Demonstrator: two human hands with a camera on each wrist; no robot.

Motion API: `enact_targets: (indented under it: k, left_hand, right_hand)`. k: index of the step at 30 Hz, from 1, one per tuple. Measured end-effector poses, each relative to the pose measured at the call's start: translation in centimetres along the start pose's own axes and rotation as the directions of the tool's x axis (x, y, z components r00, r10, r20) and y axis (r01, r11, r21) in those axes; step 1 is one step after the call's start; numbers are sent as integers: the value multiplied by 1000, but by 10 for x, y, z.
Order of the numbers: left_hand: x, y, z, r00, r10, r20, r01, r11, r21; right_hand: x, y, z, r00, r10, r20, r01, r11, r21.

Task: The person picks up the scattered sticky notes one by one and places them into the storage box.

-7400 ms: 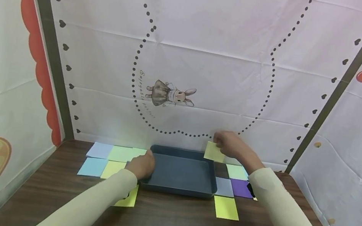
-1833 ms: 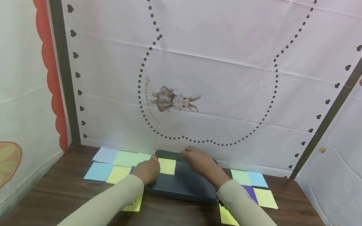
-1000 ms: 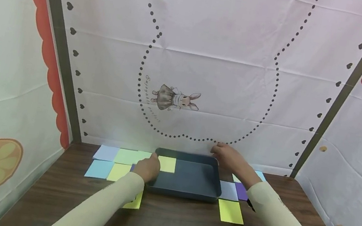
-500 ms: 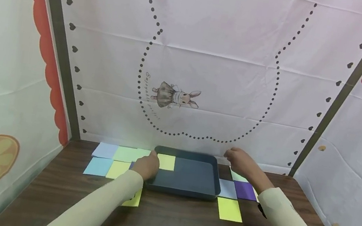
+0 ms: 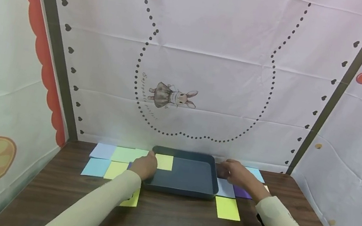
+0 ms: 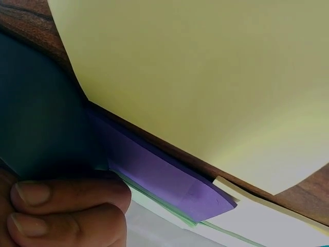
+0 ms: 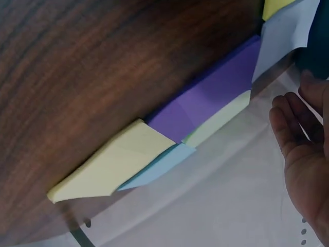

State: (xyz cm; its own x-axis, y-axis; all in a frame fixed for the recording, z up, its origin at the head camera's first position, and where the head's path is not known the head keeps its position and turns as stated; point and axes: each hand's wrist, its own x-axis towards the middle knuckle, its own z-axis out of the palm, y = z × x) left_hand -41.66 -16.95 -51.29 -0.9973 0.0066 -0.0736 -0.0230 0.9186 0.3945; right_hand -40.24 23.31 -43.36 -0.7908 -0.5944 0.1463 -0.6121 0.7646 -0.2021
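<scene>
A dark blue-grey tray sits at the back of the table. My left hand is at its left rim, and the curled fingers grip the tray's edge in the left wrist view. Inside the tray, at the back left, lies a pale yellow sticky note. My right hand hovers just right of the tray, loosely bent and holding nothing. Below and around it are a grey-blue note, a purple note and a light green note.
Left of the tray lie lavender, green, blue and yellow notes. Bright yellow notes lie front left and front right. A printed cloth rises behind the table.
The pale yellow note, held by the right hand at first, now lies in the tray. The right hand has moved away rightward, then lowered toward the notes. The left hand stays at the rim.
</scene>
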Motion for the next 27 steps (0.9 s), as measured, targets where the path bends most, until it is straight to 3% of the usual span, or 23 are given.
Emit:
enact_targets:
  k: [3,8,9,13,16,18,22,24,27]
  left_hand:
    - [-11,8,-8,1000,-8,5,8,1000,-13]
    - [-57,37,-42,1000,-23,18,24,1000,-18]
    - [-60,39,-44,999,-28,20,29,999,-16]
    - [-49,34,-40,999,-41,33,42,999,-30]
    - [-30,23,-26,999,-24,32,25,999,-27]
    - [-26,22,-24,999,-21,28,22,1000,-18]
    - [-37,27,-31,1000,-5,21,5,1000,-10]
    - [-50,36,-42,1000,-9,22,10,1000,-23]
    - [-52,38,-44,1000,-5,20,5,1000,-25]
  right_hand:
    - [-3,1,5,1000,16,19,-17,999,34]
    - [-8,-1,14,996,68,64,-72,995,70]
    - [-9,-2,16,995,73,71,-78,995,68]
    - [-15,-5,22,989,121,85,-125,991,53]
    - [-20,-6,24,990,116,79,-119,993,23]
    - [-23,-6,25,992,95,78,-96,995,7]
    - [-27,-7,25,995,73,73,-72,997,-15]
    - [-27,-8,25,995,69,70,-68,998,-13]
    - [-28,-9,25,996,60,61,-59,998,-9]
